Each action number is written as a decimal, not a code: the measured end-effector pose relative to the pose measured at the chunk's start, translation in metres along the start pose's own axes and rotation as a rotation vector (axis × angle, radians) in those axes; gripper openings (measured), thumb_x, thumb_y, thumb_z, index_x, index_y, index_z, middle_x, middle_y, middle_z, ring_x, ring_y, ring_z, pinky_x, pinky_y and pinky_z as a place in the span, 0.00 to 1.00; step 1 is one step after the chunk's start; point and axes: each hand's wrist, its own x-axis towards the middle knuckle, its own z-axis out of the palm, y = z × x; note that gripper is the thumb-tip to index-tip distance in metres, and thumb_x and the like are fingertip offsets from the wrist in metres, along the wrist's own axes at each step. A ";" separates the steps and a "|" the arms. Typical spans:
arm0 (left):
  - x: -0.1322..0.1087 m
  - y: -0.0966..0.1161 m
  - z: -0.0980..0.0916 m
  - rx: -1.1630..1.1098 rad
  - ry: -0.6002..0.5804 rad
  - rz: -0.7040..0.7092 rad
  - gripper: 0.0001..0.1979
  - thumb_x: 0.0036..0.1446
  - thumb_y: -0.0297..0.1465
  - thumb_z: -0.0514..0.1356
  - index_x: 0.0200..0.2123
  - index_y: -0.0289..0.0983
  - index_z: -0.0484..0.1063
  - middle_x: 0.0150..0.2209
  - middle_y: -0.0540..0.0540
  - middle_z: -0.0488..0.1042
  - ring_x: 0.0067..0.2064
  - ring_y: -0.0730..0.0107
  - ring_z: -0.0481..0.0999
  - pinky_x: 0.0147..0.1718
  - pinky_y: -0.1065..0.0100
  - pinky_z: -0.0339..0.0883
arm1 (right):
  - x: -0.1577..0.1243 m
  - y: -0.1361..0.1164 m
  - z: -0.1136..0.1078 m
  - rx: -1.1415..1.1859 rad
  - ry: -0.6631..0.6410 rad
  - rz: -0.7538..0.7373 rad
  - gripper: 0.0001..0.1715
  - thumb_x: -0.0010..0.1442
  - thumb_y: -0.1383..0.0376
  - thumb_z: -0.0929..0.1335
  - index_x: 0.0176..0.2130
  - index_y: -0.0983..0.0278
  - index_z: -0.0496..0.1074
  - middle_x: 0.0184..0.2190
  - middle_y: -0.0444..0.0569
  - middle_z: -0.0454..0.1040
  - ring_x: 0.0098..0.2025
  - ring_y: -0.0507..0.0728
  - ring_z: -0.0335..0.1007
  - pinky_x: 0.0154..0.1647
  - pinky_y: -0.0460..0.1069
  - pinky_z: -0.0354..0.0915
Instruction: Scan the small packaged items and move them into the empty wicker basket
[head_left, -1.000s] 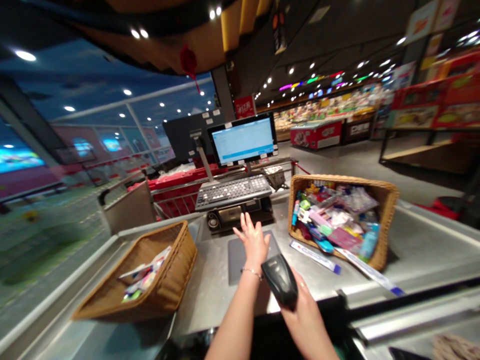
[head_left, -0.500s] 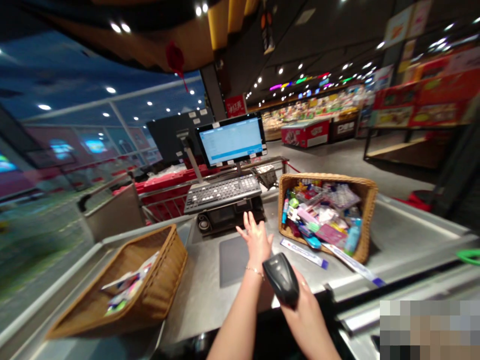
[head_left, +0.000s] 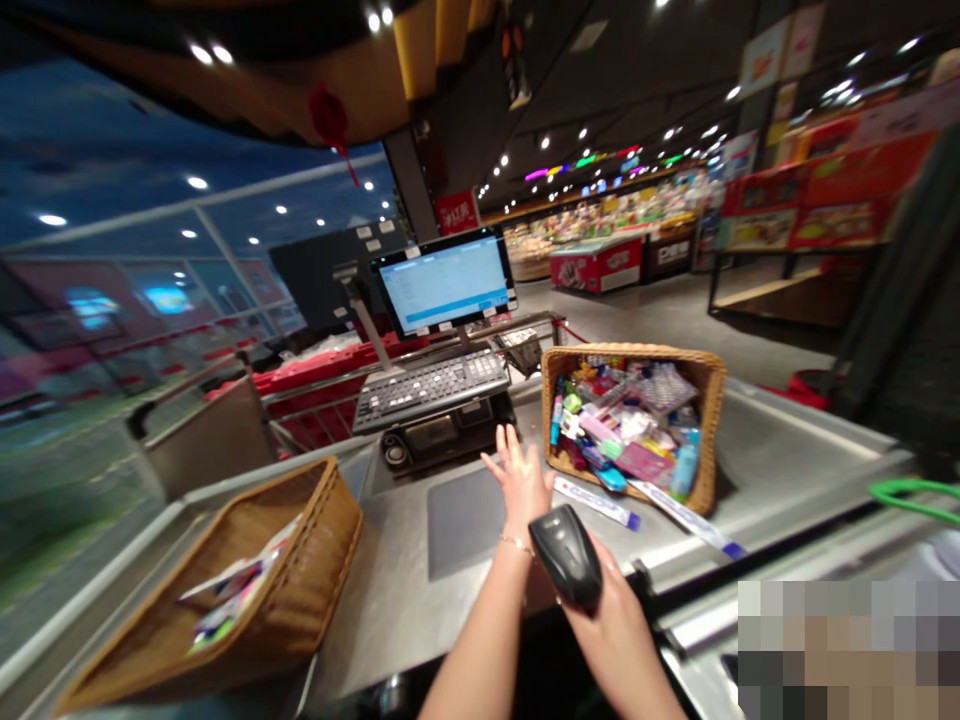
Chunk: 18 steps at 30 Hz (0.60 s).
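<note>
My right hand (head_left: pixel 611 610) is wrapped round a black handheld barcode scanner (head_left: pixel 566 560), its head pointing up and away from me. My left hand (head_left: pixel 523 480) reaches forward over the metal counter with fingers spread and nothing in them. It is just left of two long white toothpaste boxes with blue ends: one box (head_left: pixel 598 503) lies close to its fingers, the other box (head_left: pixel 686 518) farther right. Behind these stands a wicker basket (head_left: pixel 709 440) full of small packaged goods. On the left, a second wicker basket (head_left: pixel 322 560) holds a few items.
A keyboard (head_left: pixel 431 388) sits on a stand below a lit monitor (head_left: pixel 444 282). A grey flat pad (head_left: pixel 461 525) is set in the counter (head_left: pixel 390 600). A shopping cart (head_left: pixel 307 410) is beyond it. A green loop (head_left: pixel 911 497) lies at the right; the lower right corner is pixelated.
The view has turned slightly right, so the surroundings slide left. My left hand has come a little nearer to the toothpaste boxes. The scanner stays in my right hand.
</note>
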 end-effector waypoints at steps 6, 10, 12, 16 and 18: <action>-0.004 0.008 0.009 -0.026 -0.048 0.018 0.20 0.50 0.38 0.64 0.47 0.38 0.72 0.68 0.32 0.48 0.70 0.44 0.42 0.59 0.29 0.39 | 0.000 0.008 -0.005 -0.026 -0.002 -0.003 0.34 0.55 0.59 0.64 0.57 0.73 0.65 0.57 0.64 0.69 0.62 0.68 0.62 0.62 0.62 0.60; -0.005 0.012 0.017 -0.037 -0.070 0.039 0.20 0.51 0.37 0.64 0.47 0.38 0.72 0.68 0.31 0.49 0.70 0.43 0.42 0.59 0.28 0.38 | -0.001 0.013 -0.005 -0.039 -0.003 0.005 0.34 0.55 0.60 0.63 0.57 0.75 0.64 0.57 0.66 0.68 0.62 0.69 0.62 0.62 0.63 0.60; -0.005 0.013 0.024 -0.037 -0.080 0.064 0.20 0.51 0.37 0.63 0.47 0.39 0.72 0.68 0.32 0.49 0.70 0.44 0.43 0.59 0.29 0.39 | -0.001 0.016 -0.005 -0.034 -0.003 0.007 0.34 0.55 0.60 0.63 0.57 0.76 0.64 0.57 0.67 0.67 0.62 0.69 0.62 0.62 0.64 0.60; -0.004 0.016 0.045 -0.028 -0.142 0.115 0.16 0.54 0.33 0.60 0.48 0.43 0.74 0.68 0.35 0.51 0.70 0.46 0.45 0.60 0.31 0.39 | -0.001 0.020 -0.005 0.001 0.040 0.008 0.33 0.54 0.60 0.64 0.57 0.70 0.65 0.56 0.62 0.69 0.61 0.68 0.64 0.61 0.63 0.61; -0.004 0.017 0.059 -0.030 -0.190 0.152 0.14 0.56 0.32 0.58 0.46 0.45 0.75 0.68 0.37 0.53 0.69 0.46 0.46 0.60 0.31 0.41 | -0.001 0.021 -0.005 0.008 0.045 0.019 0.33 0.53 0.60 0.64 0.56 0.69 0.65 0.56 0.62 0.69 0.60 0.67 0.64 0.61 0.63 0.61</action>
